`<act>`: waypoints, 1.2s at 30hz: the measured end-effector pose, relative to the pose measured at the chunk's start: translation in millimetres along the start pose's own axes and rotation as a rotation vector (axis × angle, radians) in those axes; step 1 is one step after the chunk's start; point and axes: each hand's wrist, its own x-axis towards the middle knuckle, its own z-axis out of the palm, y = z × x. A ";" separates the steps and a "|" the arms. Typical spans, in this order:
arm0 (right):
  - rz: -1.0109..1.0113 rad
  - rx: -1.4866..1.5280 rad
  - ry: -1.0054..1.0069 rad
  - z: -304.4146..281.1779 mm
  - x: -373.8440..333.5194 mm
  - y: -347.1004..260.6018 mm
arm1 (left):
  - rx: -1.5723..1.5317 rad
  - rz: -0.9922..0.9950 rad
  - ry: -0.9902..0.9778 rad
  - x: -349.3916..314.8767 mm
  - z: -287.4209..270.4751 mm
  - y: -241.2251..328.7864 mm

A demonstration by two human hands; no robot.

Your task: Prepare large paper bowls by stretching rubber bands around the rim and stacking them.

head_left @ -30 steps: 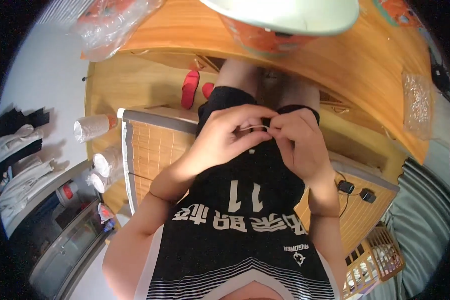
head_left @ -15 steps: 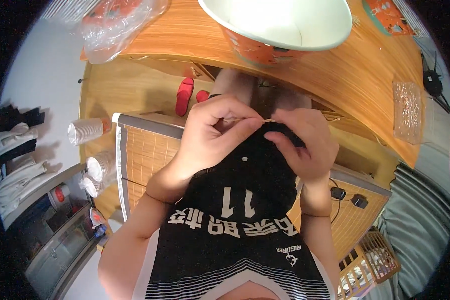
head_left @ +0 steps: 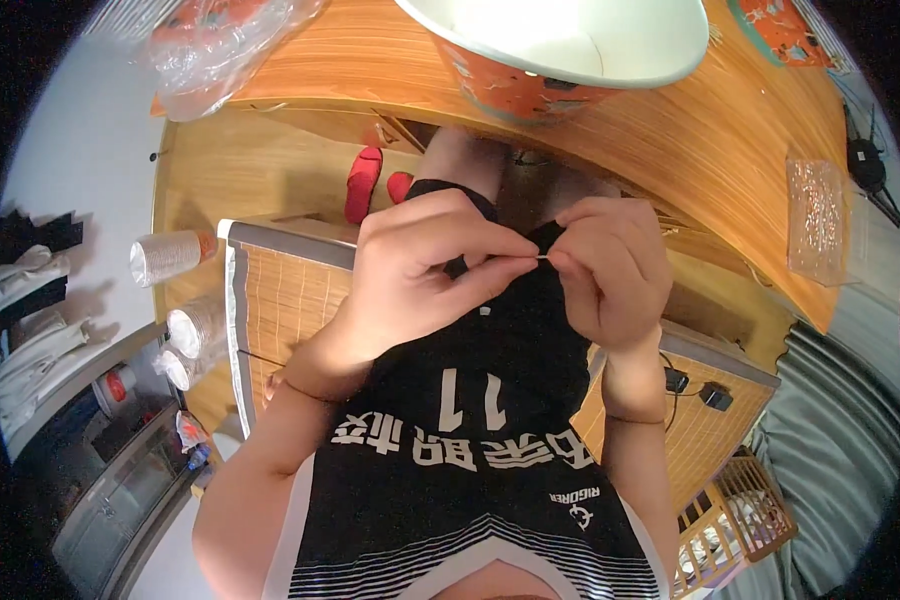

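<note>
My left hand (head_left: 415, 265) and my right hand (head_left: 615, 270) meet above my lap, fingertips almost touching. Between them shows a short piece of a thin, pale strand (head_left: 543, 257), string or stick, too fine to tell. The left thumb and forefinger pinch one end of it. At its other end, the right thumb and fingers are closed together. Most of the strand is hidden by the fingers. Beyond the hands, on the table (head_left: 370, 75), stands a big orange patterned bucket (head_left: 515, 85) with a pale inside; neither hand touches it.
Crumpled clear plastic wrap (head_left: 210, 70) lies at the table's far left, a clear plastic tray (head_left: 818, 215) near its right edge. Red slippers (head_left: 365, 185) are on the floor. Stacked cups (head_left: 170, 258) stand left of the woven mat (head_left: 290, 300); black plugs (head_left: 715, 396) are at the right.
My right fingers have closed in on the strand, where the thumb was apart before. Less of the strand shows now. The left hand keeps its pinch and has shifted slightly.
</note>
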 end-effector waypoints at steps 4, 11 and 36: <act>0.077 0.015 -0.023 3.9 1.7 0.5 | 0.037 0.074 0.077 -2.1 2.4 2.6; 0.317 0.310 0.140 5.5 0.4 3.1 | 0.043 -0.055 0.174 -3.0 -3.9 -4.0; -0.076 0.016 0.030 -8.4 27.8 -6.7 | -0.125 -0.191 0.059 1.4 -13.7 11.9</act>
